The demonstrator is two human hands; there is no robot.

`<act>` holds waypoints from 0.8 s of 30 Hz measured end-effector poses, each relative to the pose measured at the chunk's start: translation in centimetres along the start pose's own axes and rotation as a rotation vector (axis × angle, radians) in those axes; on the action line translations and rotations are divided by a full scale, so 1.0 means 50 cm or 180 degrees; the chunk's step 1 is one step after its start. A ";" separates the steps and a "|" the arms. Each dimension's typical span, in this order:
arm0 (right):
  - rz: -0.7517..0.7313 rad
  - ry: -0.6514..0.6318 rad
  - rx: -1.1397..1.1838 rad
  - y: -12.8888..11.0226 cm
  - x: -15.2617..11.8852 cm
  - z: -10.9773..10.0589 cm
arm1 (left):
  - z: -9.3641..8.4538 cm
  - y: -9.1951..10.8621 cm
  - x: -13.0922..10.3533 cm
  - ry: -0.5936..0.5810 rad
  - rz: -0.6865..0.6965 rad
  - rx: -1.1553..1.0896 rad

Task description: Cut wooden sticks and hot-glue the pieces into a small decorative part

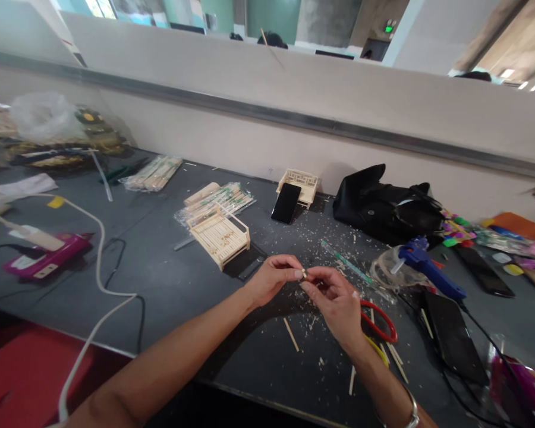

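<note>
Head view: a tiny, pale wooden piece [304,273] is held above a smooth, dark, crumb-strewn table [156,261]; left hand [276,278] and right hand [336,300] meet, fingertips pinching it, forearms converging.

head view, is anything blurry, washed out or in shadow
All in the head view: the plastic bag at far left looks soft, the window at top left is washed out, and a shadow darkens the tabletop below the hands.
</note>
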State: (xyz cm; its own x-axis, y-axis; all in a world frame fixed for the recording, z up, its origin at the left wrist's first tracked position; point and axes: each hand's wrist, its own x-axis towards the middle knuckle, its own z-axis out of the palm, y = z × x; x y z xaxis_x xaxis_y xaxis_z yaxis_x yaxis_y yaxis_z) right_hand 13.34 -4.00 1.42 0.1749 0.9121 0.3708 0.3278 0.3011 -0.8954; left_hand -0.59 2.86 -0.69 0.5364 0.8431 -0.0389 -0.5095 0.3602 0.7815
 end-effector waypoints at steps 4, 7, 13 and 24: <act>-0.0179 0.0098 -0.0197 0.000 -0.001 0.000 | -0.001 -0.003 0.001 0.0006 0.0006 0.0039; -0.0277 0.0125 -0.0355 -0.001 -0.001 -0.001 | -0.001 -0.004 0.001 -0.0006 0.0025 0.0073; -0.0526 0.0092 -0.0752 -0.005 0.001 -0.004 | 0.000 -0.002 0.000 -0.0031 0.0041 0.0157; -0.0665 0.0064 -0.0906 -0.009 0.001 -0.007 | -0.003 0.001 0.002 -0.0040 0.0129 0.0458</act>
State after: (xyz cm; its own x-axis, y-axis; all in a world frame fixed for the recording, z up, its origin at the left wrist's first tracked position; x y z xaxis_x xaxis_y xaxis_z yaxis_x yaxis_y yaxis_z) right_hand 13.54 -4.16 1.92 0.0941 0.8324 0.5461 0.6037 0.3884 -0.6962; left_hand -0.66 3.03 -0.75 0.5262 0.8503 0.0016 -0.4296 0.2642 0.8635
